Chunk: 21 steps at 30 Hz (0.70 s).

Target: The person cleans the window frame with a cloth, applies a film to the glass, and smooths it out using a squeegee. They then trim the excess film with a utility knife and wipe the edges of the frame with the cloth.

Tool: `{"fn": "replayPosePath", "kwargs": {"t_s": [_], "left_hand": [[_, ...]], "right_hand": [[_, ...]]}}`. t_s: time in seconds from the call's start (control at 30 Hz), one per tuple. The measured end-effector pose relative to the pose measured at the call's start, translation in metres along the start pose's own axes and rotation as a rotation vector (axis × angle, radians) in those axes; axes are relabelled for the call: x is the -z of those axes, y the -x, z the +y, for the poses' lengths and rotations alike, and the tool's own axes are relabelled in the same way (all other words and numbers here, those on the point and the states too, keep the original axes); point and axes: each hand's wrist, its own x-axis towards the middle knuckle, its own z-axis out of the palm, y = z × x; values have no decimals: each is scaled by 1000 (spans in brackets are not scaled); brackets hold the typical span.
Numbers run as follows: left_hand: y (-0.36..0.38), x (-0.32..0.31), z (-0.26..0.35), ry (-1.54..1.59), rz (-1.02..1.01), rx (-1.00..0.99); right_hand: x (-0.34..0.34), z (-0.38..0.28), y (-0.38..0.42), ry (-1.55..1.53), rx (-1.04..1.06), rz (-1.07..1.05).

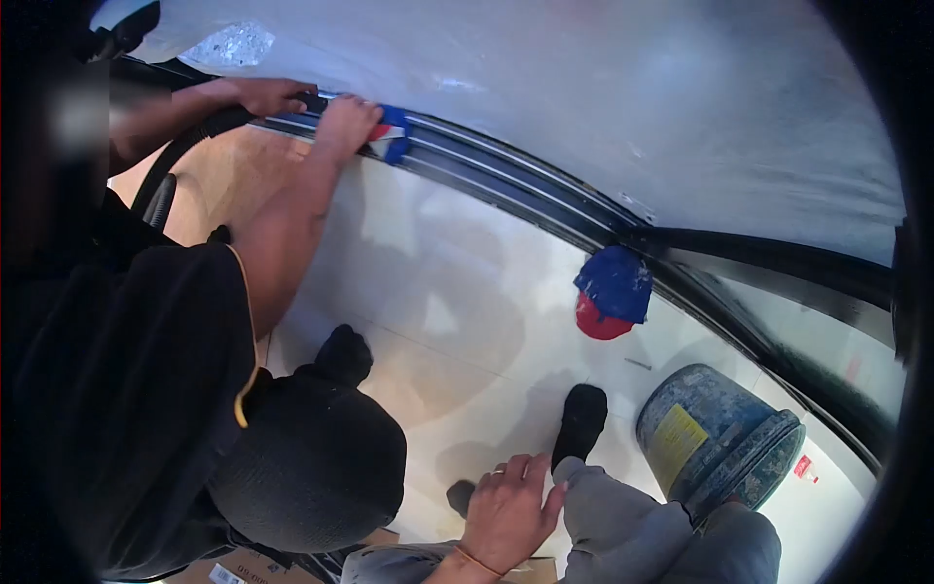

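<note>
My left hand (506,521) is low in the middle, back up, over a grey trouser leg, with a ring and a thin band at the wrist. Its fingers are slightly apart and hold nothing. No part of my right hand can be made out. A co-worker's two hands are at the upper left, at a black hose end beside a blue and red cloth (394,134) on the dark metal track (506,175). Another blue and red cloth item (613,290) lies against the track further right.
A co-worker in black (136,389) fills the left side. A stained bucket (715,433) with a yellow label stands at the lower right, near a small red and white item (806,469). Cardboard (248,567) lies at the bottom. Cloudy sheeting (632,97) spans the top.
</note>
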Motion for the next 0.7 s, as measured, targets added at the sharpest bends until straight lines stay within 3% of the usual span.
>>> {"fn": "replayPosePath", "kwargs": {"t_s": [0.1, 0.23, 0.53, 0.7], "left_hand": [[-7, 10, -1, -53, -75, 37], [-14, 13, -1, -146, 18, -113], [-16, 1, 10, -324, -220, -241], [-14, -4, 12, -343, -186, -295]], "right_hand": [[-7, 4, -3, -27, 20, -4], [-23, 13, 6, -72, 32, 4], [-40, 34, 16, -129, 43, 37], [-44, 31, 9, -140, 70, 33]]}}
